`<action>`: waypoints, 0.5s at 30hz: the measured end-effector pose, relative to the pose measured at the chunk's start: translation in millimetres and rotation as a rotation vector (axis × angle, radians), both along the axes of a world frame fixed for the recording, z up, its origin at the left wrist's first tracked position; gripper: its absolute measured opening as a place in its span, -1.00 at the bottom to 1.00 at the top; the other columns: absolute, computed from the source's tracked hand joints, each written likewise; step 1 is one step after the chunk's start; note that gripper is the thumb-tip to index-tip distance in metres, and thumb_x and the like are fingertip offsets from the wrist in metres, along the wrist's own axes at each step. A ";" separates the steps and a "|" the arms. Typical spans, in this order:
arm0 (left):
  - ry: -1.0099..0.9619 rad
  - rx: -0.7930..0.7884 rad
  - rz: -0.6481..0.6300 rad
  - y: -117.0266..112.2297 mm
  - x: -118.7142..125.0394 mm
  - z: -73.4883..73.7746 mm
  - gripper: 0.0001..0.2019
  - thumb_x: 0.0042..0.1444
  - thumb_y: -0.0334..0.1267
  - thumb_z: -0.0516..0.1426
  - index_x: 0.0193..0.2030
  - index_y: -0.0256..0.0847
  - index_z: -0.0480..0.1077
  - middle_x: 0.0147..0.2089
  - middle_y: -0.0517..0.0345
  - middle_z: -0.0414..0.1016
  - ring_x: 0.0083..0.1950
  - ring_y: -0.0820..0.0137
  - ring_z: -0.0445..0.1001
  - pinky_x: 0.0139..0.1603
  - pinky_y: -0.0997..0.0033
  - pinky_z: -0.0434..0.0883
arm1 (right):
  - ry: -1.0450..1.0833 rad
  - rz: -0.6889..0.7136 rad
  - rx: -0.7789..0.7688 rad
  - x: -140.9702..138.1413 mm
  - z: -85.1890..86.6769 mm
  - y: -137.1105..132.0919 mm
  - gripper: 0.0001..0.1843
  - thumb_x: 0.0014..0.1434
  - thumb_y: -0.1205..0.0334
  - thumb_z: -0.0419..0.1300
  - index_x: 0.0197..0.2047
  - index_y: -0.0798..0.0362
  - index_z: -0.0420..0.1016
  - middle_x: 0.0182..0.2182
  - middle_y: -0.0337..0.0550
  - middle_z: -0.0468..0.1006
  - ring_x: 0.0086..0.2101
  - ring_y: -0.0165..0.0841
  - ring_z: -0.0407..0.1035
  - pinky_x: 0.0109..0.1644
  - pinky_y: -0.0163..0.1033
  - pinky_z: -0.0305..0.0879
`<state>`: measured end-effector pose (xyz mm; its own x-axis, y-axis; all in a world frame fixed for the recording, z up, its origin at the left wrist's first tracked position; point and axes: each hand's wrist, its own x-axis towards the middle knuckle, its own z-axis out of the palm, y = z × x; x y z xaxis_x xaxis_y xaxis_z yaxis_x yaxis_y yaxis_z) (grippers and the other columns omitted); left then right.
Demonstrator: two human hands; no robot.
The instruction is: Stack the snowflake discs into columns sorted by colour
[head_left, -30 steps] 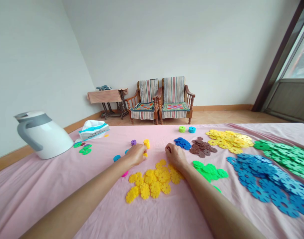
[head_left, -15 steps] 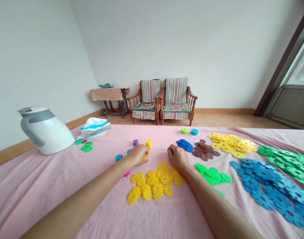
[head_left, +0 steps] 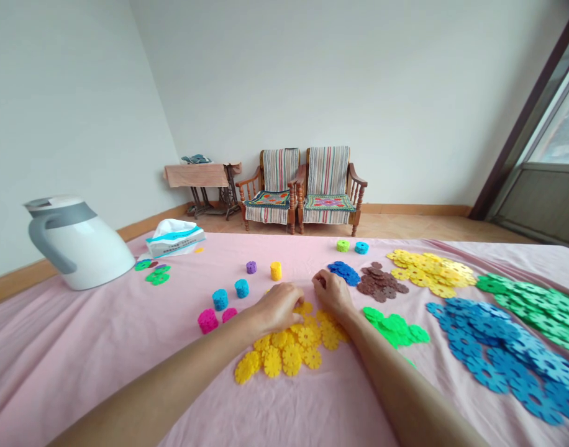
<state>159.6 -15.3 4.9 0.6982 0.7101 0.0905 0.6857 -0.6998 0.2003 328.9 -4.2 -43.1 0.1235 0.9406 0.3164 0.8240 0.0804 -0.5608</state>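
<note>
My left hand (head_left: 279, 306) lies knuckles up on the far edge of a pile of yellow snowflake discs (head_left: 289, 351), its fingers curled over the discs. My right hand (head_left: 330, 292) sits just to its right with the fingers closed in a pinch; what they hold is hidden. Behind the hands stand a short yellow stack (head_left: 276, 270) and a purple stack (head_left: 251, 267). To the left are two blue stacks (head_left: 230, 293) and two pink stacks (head_left: 214, 319).
A white jug (head_left: 74, 243) and a tissue pack (head_left: 175, 238) stand at the left on the pink cloth (head_left: 79, 347). Piles of green (head_left: 396, 326), blue (head_left: 499, 347), brown (head_left: 380, 280), yellow (head_left: 431, 265) and green (head_left: 536, 301) discs lie to the right.
My left hand has left the yellow stack and come back right and nearer, onto the yellow disc pile. The right hand has stayed about where it was.
</note>
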 end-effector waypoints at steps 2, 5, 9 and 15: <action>0.011 -0.005 -0.009 -0.1 -2.7 2.0 -0.80 -0.15 -0.30 0.26 -0.32 -0.24 0.44 -0.32 0.12 0.49 -0.28 0.30 0.44 -0.32 0.46 0.30 | 0.006 0.002 0.003 0.3 -1.3 0.5 -0.81 0.11 0.31 0.03 -0.37 0.07 0.48 -0.45 -0.11 0.56 -0.41 -0.38 0.39 -0.38 -0.38 0.10; 0.031 -0.008 -0.029 -1.2 -5.3 5.3 -0.83 -0.14 -0.33 0.24 -0.33 -0.24 0.44 -0.29 0.10 0.50 -0.24 0.28 0.44 -0.27 0.44 0.30 | 0.011 0.003 0.005 0.4 -3.0 0.9 -0.81 0.10 0.32 0.03 -0.37 0.06 0.48 -0.46 -0.11 0.55 -0.41 -0.38 0.39 -0.38 -0.38 0.10; 0.046 -0.008 -0.030 -3.3 -3.7 5.4 -0.83 -0.14 -0.27 0.24 -0.35 -0.23 0.44 -0.28 0.08 0.50 -0.22 0.26 0.44 -0.24 0.43 0.30 | 0.013 0.005 0.006 0.5 -3.6 1.7 -0.81 0.09 0.32 0.03 -0.37 0.06 0.48 -0.46 -0.12 0.55 -0.42 -0.39 0.38 -0.39 -0.38 0.09; 0.042 0.017 0.012 -7.4 -2.5 7.0 -0.86 -0.16 -0.29 0.20 -0.38 -0.22 0.43 -0.35 0.12 0.51 -0.31 0.30 0.45 -0.33 0.46 0.29 | 0.007 -0.003 0.007 -0.1 -3.3 1.7 -0.81 0.09 0.32 0.04 -0.37 0.06 0.49 -0.45 -0.12 0.55 -0.41 -0.38 0.38 -0.38 -0.38 0.09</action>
